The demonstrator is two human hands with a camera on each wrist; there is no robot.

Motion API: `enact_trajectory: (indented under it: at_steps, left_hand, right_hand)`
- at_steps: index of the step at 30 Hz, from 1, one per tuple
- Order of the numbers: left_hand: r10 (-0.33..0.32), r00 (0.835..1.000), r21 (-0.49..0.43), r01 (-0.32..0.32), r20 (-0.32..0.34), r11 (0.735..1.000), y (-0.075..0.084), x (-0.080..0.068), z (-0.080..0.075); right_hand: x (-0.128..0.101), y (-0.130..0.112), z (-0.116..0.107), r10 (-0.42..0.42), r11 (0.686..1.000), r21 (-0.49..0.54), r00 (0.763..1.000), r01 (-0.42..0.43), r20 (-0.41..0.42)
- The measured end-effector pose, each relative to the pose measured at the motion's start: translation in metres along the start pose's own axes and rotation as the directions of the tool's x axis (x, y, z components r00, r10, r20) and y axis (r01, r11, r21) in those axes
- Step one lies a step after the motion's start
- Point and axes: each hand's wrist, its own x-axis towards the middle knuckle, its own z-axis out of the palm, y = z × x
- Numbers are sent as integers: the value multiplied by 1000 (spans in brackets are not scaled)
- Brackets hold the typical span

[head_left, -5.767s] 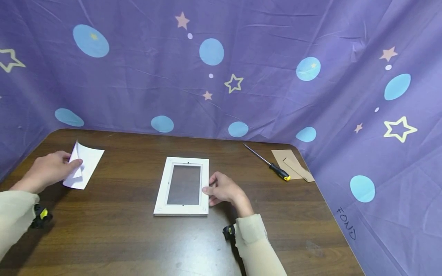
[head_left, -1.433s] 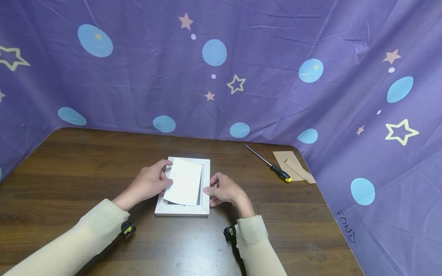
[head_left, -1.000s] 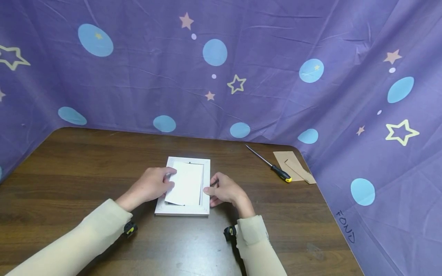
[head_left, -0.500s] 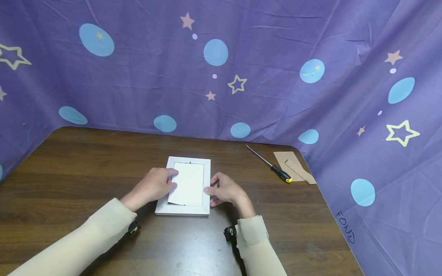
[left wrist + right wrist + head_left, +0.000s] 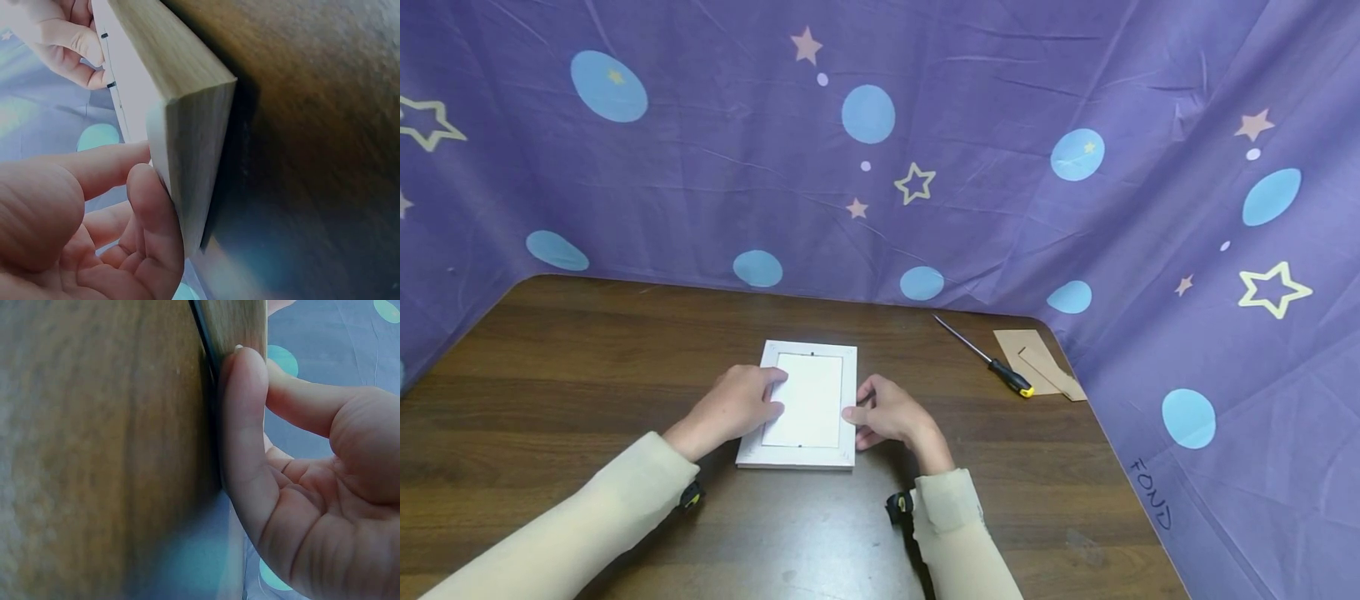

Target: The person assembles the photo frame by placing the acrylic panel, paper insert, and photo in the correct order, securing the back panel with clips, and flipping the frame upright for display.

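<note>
A white picture frame (image 5: 752, 457) lies back side up on the wooden table, with small dark tabs along its inner edge. A white sheet of paper (image 5: 808, 408) lies flat within its opening. My left hand (image 5: 733, 404) rests its thumb and index fingertips on the paper's left side. In the left wrist view, the left hand's other fingers (image 5: 153, 206) bend beside the frame's edge. My right hand (image 5: 895, 415) grips the frame's right edge, thumb on top and fingers (image 5: 247, 412) along the side. The paper's left edge is partly hidden by the left fingertips.
A screwdriver (image 5: 992, 362) with a black and yellow handle lies at the back right. Beside it, near the table's right edge, is a brown backing board (image 5: 1022, 342) with a stand piece (image 5: 1051, 371). A purple patterned cloth (image 5: 880, 233) hangs behind the table.
My left hand has brought the paper from the far left onto the frame. The paper has slid right and now lies flat in the opening. The right hand has kept its grip.
</note>
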Motion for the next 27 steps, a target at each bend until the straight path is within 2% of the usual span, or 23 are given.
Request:
enact_trajectory:
  at_steps: [12,21,24,27]
  left_hand:
    - [6,1000,-39,-7,-25,999,-4,-2,-1]
    - [-32,994,-150,17,-100,989,-23,-4,-10]
    - [-83,994,-180,68,-72,981,-33,-6,-11]
    - [-131,991,-250,125,-6,960,-39,-11,-10]
  right_hand:
    - [0,1,0,3,1000,-5,1000,-3,-2]
    - [1,2,0,-7,1000,14,1000,7,-1]
    - [1,2,0,-5,1000,14,1000,5,1]
    - [1,2,0,-2,1000,12,1000,2,1]
